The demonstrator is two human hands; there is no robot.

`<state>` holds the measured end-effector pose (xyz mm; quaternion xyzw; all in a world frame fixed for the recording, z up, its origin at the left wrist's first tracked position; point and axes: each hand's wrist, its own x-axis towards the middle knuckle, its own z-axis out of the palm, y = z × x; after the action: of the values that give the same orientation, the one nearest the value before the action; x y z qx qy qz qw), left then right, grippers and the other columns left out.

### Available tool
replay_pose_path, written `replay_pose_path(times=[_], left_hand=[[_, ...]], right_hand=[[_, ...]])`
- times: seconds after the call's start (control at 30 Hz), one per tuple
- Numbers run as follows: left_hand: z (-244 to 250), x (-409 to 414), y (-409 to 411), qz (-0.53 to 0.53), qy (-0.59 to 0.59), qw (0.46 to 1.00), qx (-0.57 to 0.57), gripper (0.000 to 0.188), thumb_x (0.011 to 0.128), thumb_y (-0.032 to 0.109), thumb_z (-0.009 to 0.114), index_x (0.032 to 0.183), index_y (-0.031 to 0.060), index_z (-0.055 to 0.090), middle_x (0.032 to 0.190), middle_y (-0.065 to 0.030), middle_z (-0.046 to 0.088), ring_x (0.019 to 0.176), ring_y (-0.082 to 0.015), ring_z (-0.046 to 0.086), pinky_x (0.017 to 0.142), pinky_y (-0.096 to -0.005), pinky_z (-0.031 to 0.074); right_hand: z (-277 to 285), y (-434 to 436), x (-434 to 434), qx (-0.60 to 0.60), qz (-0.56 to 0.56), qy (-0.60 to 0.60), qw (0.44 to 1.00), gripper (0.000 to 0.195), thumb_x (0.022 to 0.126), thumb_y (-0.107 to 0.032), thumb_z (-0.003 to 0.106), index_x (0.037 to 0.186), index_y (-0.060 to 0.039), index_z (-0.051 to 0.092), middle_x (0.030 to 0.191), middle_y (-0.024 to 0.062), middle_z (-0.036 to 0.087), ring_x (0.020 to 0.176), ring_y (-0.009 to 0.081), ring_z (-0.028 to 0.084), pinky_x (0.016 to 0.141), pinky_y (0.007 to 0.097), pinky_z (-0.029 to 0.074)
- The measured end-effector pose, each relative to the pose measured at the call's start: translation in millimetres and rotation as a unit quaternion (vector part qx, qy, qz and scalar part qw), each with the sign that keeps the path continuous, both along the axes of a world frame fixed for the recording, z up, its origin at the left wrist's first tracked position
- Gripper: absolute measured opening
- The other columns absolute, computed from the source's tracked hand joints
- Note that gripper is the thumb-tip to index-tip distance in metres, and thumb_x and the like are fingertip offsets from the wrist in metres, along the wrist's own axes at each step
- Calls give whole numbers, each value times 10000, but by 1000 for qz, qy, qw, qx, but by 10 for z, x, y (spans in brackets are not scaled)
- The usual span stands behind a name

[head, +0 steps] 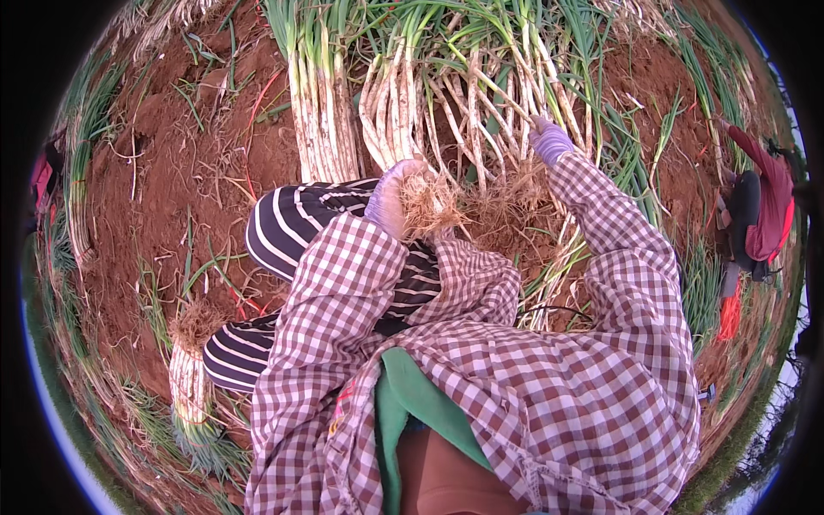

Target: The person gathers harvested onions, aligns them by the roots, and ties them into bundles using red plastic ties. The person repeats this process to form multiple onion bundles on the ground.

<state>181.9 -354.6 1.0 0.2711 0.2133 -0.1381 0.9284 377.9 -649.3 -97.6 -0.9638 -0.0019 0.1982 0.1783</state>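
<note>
My left hand (388,198), in a pale purple glove, grips a bunch of long white-stemmed spring onions (394,103) near the root end. Their tangled brown roots (428,196) spill out beside the palm, and my fingers are largely hidden. Farther to the right, my right hand (550,140), gloved in the same colour, closes on the lower end of a spring onion stalk (499,90) that slants up to the left. Loose spring onions (475,122) lie between my hands, roots towards me. Left of them rests a neat, dense row of stems (324,122).
A tied bundle of spring onions (191,380) stands roots-up at lower left. Red twine (256,106) lies on the reddish soil (199,154). My striped trouser knees (283,225) are below the left hand. Another person (763,199) bends at far right, beside orange-red strands (729,317).
</note>
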Motion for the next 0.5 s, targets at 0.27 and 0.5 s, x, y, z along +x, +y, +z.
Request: replay_pose_path(times=[0.27, 0.5], left_hand=[[160, -24, -11, -2, 6, 990, 138, 243, 812, 170, 617, 954, -27, 602, 874, -91, 642, 731, -168, 628, 691, -302, 538], [-69, 189, -2, -88, -33, 995, 34, 310, 828, 160, 606, 1067, -36, 585, 956, -120, 636, 838, -206, 633, 766, -331, 523]], right_hand=[[840, 1057, -493, 669, -222, 424, 569, 330, 980, -139, 435, 1245, 56, 464, 945, 100, 615, 616, 72, 544, 429, 152, 488], [1197, 1464, -11, 759, -192, 460, 419, 344, 1015, -204, 333, 1131, 92, 465, 739, 51, 537, 520, 93, 504, 415, 173, 470]])
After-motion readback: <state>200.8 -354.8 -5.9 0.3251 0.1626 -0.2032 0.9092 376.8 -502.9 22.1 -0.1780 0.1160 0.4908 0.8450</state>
